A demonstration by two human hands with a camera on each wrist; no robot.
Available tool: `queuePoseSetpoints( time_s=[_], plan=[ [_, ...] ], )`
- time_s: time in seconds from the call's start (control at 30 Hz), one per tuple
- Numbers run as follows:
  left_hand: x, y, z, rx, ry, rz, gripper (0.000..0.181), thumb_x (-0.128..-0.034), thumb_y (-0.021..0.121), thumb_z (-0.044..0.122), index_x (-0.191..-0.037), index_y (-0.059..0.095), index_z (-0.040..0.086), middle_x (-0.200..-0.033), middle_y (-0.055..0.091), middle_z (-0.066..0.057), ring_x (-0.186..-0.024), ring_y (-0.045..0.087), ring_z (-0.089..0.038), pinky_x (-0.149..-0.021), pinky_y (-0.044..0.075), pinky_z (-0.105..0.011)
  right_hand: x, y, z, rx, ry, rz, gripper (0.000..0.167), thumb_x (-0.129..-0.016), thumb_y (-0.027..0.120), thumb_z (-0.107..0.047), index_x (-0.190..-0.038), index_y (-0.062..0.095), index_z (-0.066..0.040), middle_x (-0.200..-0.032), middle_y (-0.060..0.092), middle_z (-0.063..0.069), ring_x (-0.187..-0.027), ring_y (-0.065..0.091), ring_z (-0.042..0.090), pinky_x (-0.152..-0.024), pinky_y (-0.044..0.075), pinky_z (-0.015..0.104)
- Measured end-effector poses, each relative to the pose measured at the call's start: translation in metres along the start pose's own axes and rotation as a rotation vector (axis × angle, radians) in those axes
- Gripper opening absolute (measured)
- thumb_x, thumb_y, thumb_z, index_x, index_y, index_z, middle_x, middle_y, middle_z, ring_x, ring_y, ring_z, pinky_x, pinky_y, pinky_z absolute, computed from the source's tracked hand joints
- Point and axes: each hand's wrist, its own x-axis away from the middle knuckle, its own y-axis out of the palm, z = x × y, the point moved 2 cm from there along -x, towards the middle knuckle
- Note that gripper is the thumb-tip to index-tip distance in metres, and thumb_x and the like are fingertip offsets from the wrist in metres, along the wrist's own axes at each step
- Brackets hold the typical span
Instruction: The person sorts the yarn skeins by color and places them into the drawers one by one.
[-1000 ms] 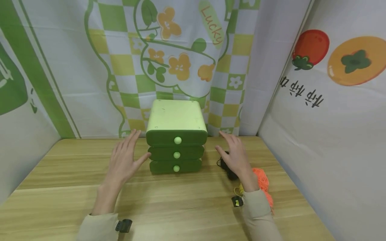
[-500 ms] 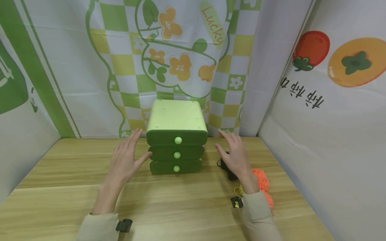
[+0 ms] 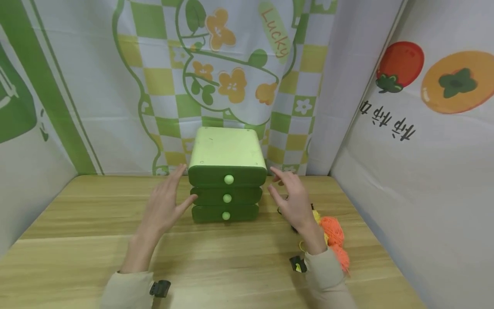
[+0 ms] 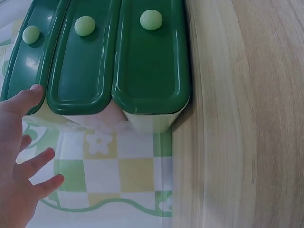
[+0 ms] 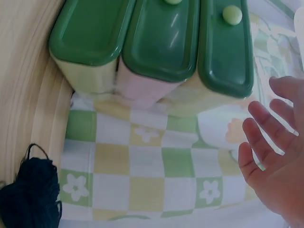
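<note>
A green cabinet of three stacked drawers, with a pale top and round light-green knobs, stands at the back of the wooden table. To its left is my left hand, fingers extended. The left thumb overlaps the cabinet's left edge in view; whether it touches I cannot tell. On the other side my right hand is held up beside the cabinet, fingers loosely bent and holding nothing. All the drawers look closed. In the right wrist view a gap shows between the right hand and the cabinet.
Orange yarn and yellow yarn lie on the table by my right forearm. A dark yarn bundle is partly hidden beneath the right hand in the head view. A printed curtain hangs behind the cabinet.
My right hand has moved left, closer to the cabinet, uncovering more of the yellow and orange yarn. My left hand has shifted slightly to the right.
</note>
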Motion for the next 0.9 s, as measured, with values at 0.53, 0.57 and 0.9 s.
queuePoseSetpoints(
  time_s=[0.53, 0.57, 0.9],
  plan=[
    [0.0, 0.004, 0.003, -0.039, -0.052, 0.016, 0.092, -0.0921, 0.071, 0.033, -0.161, 0.012, 0.02, -0.162, 0.027, -0.018, -0.14, 0.037, -0.047, -0.108, 0.033, -0.071, 0.006, 0.015, -0.028, -0.011, 0.079, -0.254, 0.053, -0.095, 0.07, -0.023, -0.144, 0.052, -0.016, -0.111, 0.067, 0.006, -0.093, 0.063, 0.018, -0.078, 0.056, 0.034],
    [0.0, 0.005, 0.004, -0.041, -0.049, 0.015, 0.092, -0.0921, 0.071, 0.033, -0.161, 0.012, 0.02, -0.162, 0.027, -0.018, -0.14, 0.037, -0.047, -0.108, 0.034, -0.071, 0.006, 0.016, -0.029, -0.018, 0.07, -0.258, 0.053, -0.094, 0.07, -0.022, -0.144, 0.052, -0.015, -0.111, 0.067, 0.007, -0.093, 0.063, 0.018, -0.079, 0.056, 0.034],
    [0.001, 0.011, 0.007, -0.081, -0.039, 0.051, 0.095, -0.0902, 0.074, 0.027, -0.161, 0.011, 0.019, -0.154, 0.039, -0.022, -0.126, 0.052, -0.049, -0.095, 0.048, -0.066, 0.004, 0.027, -0.04, 0.003, 0.055, -0.269, 0.054, -0.094, 0.07, -0.024, -0.144, 0.052, -0.016, -0.111, 0.068, 0.005, -0.091, 0.065, 0.019, -0.076, 0.057, 0.03]
  ],
)
